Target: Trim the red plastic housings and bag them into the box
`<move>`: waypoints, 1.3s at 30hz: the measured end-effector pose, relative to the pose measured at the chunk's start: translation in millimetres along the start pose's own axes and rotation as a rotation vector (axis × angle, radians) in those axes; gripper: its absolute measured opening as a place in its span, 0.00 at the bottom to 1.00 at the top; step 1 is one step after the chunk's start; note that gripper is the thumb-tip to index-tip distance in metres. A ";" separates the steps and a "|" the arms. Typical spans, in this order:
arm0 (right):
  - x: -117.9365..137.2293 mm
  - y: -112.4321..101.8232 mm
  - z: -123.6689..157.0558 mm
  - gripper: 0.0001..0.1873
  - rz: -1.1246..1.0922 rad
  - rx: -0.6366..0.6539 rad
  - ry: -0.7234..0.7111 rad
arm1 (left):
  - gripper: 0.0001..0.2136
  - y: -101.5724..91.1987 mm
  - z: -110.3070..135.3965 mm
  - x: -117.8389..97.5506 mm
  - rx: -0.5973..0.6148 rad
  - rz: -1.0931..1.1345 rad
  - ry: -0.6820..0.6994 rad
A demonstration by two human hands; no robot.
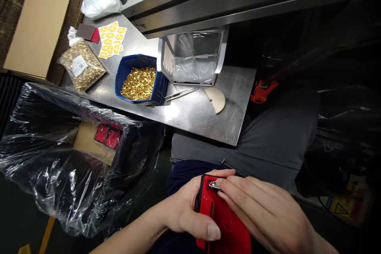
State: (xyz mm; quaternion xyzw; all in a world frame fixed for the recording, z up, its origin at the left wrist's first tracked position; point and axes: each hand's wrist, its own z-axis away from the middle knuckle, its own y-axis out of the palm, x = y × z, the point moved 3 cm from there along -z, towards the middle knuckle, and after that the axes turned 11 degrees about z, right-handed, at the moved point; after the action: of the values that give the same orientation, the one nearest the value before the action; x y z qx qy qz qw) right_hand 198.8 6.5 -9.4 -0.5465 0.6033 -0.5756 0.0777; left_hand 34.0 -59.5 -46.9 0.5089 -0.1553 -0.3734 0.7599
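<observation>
Low in front of my lap, my left hand (193, 210) grips a red and black plastic part (229, 226) by its left side, thumb across the near face. My right hand (264, 202) pinches a small silver metal tool (213, 185). Its tip touches a recess near the part's top left corner; most of the tool is hidden by my fingers. The lower end of the part runs out of the picture. Above, on the metal bench (193, 117), lie a slim silver knife (181, 93) and a cream half-round piece (216, 100).
A blue bin (119, 83) holds small gold-coloured pieces. A clear-fronted box (218, 53) stands beside it. Left are a bag of gold pieces (83, 67), yellow sticker sheets (111, 39) and a cardboard box (38, 27). A plastic-lined crate (143, 139) contains red parts (108, 135). Orange-handled tool (263, 90) at right.
</observation>
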 end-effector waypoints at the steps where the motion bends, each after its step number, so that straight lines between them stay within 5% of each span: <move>1: -0.6 0.8 0.4 0.15 -0.019 0.003 -0.004 | 0.46 0.1 -0.1 -0.3 0.000 -0.005 0.001; 6: -5.9 0.0 -4.8 0.16 -0.219 0.047 0.049 | 0.45 -1.7 -2.4 0.1 0.017 -0.001 0.012; 9: -19.2 -1.9 -3.5 0.13 -0.346 0.088 0.339 | 0.46 -5.2 -3.8 0.4 -0.001 -0.012 0.005; 13: -43.8 -4.7 13.0 0.06 -0.262 -0.026 0.812 | 0.46 -9.2 -2.1 -0.3 -0.043 -0.016 0.004; 17: -59.3 6.6 26.1 0.11 -0.286 0.016 0.990 | 0.45 -8.3 0.7 0.4 -0.057 0.006 0.013; 23: -75.0 34.0 10.6 0.10 0.065 0.031 0.752 | 0.42 -6.1 -2.6 -6.5 -0.048 0.151 0.192; 26: -85.6 55.8 -7.1 0.12 0.107 0.024 0.641 | 0.32 -9.9 -3.1 -14.5 -0.051 0.276 0.285; 30: -99.3 80.5 -23.9 0.09 0.224 0.091 0.579 | 0.32 -19.7 1.1 -23.7 -0.062 0.335 0.391; 39: -115.1 87.3 -26.7 0.12 0.387 0.148 0.514 | 0.29 -38.3 0.5 -30.0 -0.020 0.392 0.442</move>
State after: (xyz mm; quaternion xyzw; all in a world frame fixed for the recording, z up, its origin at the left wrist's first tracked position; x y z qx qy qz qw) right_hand 174.7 86.2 -130.4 -0.2515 0.6525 -0.7113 0.0705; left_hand -2.2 -45.9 -76.5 0.5305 -0.0777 -0.1012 0.8380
